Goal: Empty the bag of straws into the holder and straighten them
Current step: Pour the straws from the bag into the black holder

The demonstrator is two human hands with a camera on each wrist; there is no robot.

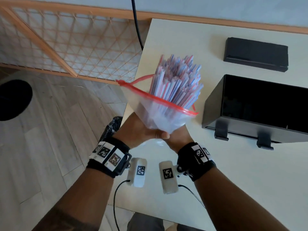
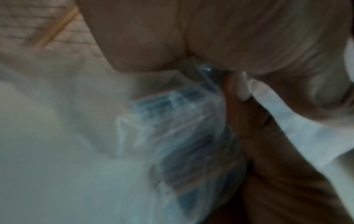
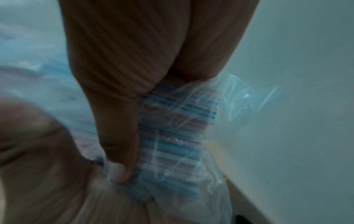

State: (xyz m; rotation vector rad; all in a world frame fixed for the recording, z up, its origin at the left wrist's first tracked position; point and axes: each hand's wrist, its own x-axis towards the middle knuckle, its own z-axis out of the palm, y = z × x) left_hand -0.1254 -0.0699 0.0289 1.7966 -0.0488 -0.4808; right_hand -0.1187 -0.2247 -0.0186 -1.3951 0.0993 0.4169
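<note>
My left hand (image 1: pixel 141 130) and right hand (image 1: pixel 178 137) squeeze the bag (image 1: pixel 155 114), fingers wrapped around its bottom. Straws (image 1: pixel 176 80) poke out beside the holder (image 1: pixel 260 105). Next I tip them in.

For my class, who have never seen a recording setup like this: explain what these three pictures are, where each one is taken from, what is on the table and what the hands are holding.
There is no machine here: a person works with bare hands, wearing black wristbands with printed square markers and small cameras. The large picture comes from a camera on the person's head, looking down. The two blurry close-ups come from the wrist cameras, looking along each hand.

On the cream table stand an open black box-shaped holder and, behind it, a flat black lid-like piece.

The left hand and right hand together grip the bottom of a clear plastic zip bag with a red seal. Its mouth is open, and a bundle of white straws with red and blue stripes sticks out of it. No straws can be seen in the holder.
</note>
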